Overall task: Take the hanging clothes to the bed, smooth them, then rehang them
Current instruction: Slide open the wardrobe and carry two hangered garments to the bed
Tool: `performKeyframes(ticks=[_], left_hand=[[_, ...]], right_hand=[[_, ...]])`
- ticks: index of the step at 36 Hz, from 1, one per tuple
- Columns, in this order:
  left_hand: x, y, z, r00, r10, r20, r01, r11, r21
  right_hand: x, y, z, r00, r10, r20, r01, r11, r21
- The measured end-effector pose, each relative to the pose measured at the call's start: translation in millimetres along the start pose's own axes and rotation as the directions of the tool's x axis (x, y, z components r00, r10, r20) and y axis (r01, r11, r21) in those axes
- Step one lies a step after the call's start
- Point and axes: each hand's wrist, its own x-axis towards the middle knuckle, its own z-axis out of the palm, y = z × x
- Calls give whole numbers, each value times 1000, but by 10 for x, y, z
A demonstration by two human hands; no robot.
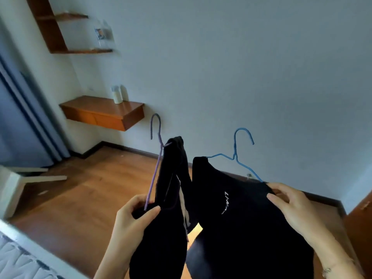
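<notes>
Bed (16, 260) is at lower left, so I'd swing both loads there level, not dragging. My left hand (133, 218) clamps thumb and fingers on the purple hanger (155, 170) and its dark garment (171, 188); my right hand (291, 204) pinches the dark top (241, 228) at the shoulder by the blue hanger (235, 156). Hems cut off below; left garment's kind unclear.

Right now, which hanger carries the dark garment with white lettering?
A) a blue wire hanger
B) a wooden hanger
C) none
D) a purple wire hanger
A: the blue hanger runs its arms into the lettered garment that the right hand grips, while the purple hanger sits with the other dark garment in the left hand.
</notes>
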Motion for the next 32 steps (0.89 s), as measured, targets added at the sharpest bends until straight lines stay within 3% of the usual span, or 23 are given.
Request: performKeyframes(ticks=[8,12,16,26,32], left_hand=[[651,-264,131,966,48,-254,6,978,207],[1069,-411,320,915,55,-399,88,940,330],[1441,-337,481,850,51,-524,153,928,339],[1953,243,193,694,92,-714,262,891,370],[2299,169,-266,613,169,-772,461,717,522]], right_hand=[[1501,220,340,966,-111,232,137,986,-98],[2243,214,533,914,-169,368,205,977,-59],[2906,74,708,845,-262,467,285,958,23],[4305,-693,1424,681,-460,569,450,877,170],[4912,-1096,2249,593,-564,575,543,807,231]])
